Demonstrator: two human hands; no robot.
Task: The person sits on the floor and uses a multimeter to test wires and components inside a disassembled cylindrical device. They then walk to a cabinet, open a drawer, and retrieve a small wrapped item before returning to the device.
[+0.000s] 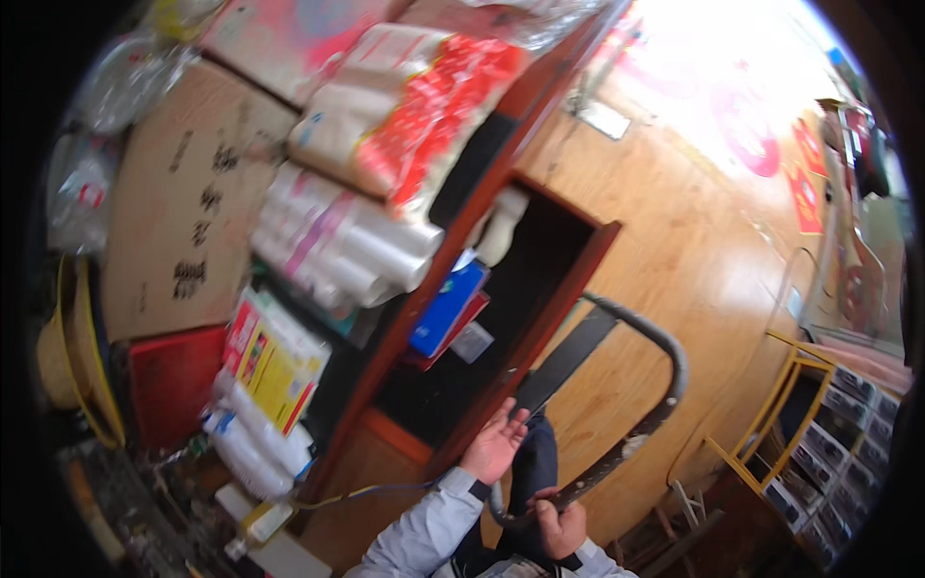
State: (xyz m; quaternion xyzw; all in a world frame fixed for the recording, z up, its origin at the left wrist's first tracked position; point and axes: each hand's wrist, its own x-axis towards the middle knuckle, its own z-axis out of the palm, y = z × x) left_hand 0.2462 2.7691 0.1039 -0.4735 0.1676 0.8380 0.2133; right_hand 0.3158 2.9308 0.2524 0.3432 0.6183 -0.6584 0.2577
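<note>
My left hand (494, 445) is palm up with its fingers apart and holds nothing. It is close to the front panel of a pulled-out wooden drawer (568, 303). Inside that drawer lie a blue booklet (449, 306), a dark red booklet (476, 315) and a pale rounded object (502, 227). Lower and to the right, my right hand (562, 530) is closed on the near part of a bent grey metal tube frame (668, 385), worn in patches. It looks like part of a chair. A flat dark grey bar (568, 361) spans the frame's left side.
The desk on the left is crowded with a cardboard box (183, 202), a red-and-white bag (414, 116), clear plastic rolls (347, 241) and a yellow booklet (277, 371). A cable (371, 488) runs near my left wrist. Wooden flooring (694, 231) extends right toward a yellow-framed rack (782, 424).
</note>
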